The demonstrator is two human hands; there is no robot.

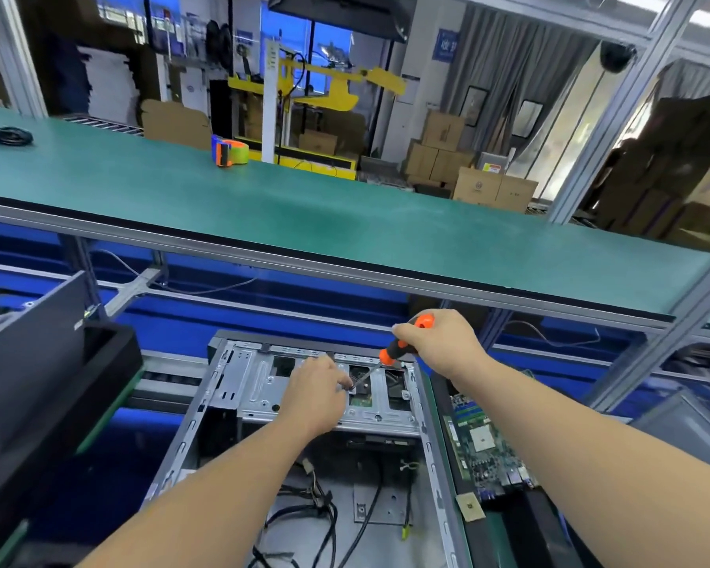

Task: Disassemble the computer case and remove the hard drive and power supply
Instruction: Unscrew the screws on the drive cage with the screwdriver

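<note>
An open grey computer case (pixel 222 407) lies flat in front of me, with loose black cables (pixel 324 514) on its floor. Across its far end sits a silver drive cage (pixel 259 387). My right hand (pixel 439 342) grips the handle of an orange and black screwdriver (pixel 398 348), whose shaft slants down left to the cage. My left hand (pixel 316 395) rests on the cage, its fingertips pinched round the screwdriver's tip at about the screw. The hard drive and the power supply are not plainly visible.
A green motherboard (pixel 480 440) lies to the right of the case. A black case panel and tray (pixel 58 387) stand at the left. A green shelf (pixel 345 215) runs overhead with an orange tape dispenser (pixel 230 151) and a coiled black cable (pixel 5 136).
</note>
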